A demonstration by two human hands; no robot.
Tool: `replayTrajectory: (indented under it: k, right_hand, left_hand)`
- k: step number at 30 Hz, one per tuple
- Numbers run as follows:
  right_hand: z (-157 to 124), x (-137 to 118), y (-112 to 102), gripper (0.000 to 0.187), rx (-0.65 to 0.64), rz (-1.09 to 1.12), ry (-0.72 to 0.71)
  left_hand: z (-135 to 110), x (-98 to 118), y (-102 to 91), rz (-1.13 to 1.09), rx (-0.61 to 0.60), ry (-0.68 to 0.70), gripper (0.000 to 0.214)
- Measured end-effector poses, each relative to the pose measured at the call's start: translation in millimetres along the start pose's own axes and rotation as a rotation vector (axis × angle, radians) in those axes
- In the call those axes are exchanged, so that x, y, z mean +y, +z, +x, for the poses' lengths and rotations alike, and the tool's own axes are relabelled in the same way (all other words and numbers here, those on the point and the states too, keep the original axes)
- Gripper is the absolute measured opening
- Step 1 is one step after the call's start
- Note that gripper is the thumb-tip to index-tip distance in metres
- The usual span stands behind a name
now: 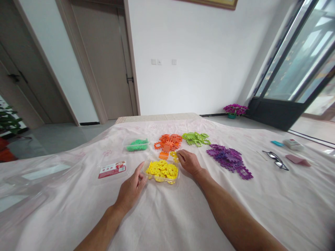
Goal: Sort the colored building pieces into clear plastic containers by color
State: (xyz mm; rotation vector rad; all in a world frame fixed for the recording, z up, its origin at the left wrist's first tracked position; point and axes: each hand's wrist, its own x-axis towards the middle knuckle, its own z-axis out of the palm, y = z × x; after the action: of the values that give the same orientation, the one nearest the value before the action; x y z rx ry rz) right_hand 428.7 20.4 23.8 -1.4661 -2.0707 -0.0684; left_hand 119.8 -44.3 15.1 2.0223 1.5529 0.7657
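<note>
A clear plastic box (176, 184) filled with yellow interlocking toy pieces (159, 169) stands in front of me on the cloth. My left hand (134, 184) grips its left wall, fingers along the outside. Just beyond the box's far right corner, my right hand (188, 162) is closed, with a yellow flower-shaped piece (173, 155) pinched at its fingertips. Orange pieces (169, 141) lie in a heap behind the box, the nearest ones close to the yellow piece. To the right of my right hand spreads a pile of purple pieces (227, 158).
Light green pieces (195, 138) lie at the back. Another clear box (125, 143) holds green pieces (137, 145). A labelled lid (112, 169) rests at left, near more clear plastic containers (39, 179). Eyeglasses (277, 160), a pink cloth (297, 160) and a white packet (293, 144) are at right.
</note>
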Motion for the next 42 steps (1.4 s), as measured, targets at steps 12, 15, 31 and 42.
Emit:
replayTrajectory:
  k: [12,15,31,42]
  right_hand:
    - [-1.5,1.2,3.1,0.029,-0.038,0.033,0.016]
    - [-1.5,0.8,2.9,0.028,-0.048,0.046,0.039]
    - [-0.2,6.7,5.9,0.037,-0.158,0.123,0.065]
    - [5.8,8.1,4.3,0.032,-0.294,0.115,0.061]
  left_hand:
    - [-0.9,0.3,-0.8,-0.006,0.004,-0.005,0.06]
    - [-1.0,1.2,-1.0,-0.009,0.008,-0.005,0.06]
    - [-0.3,-0.7,0.3,-0.011,0.004,-0.004,0.06]
    - [-0.4,1.0,-0.3,-0.007,-0.003,-0.004,0.061]
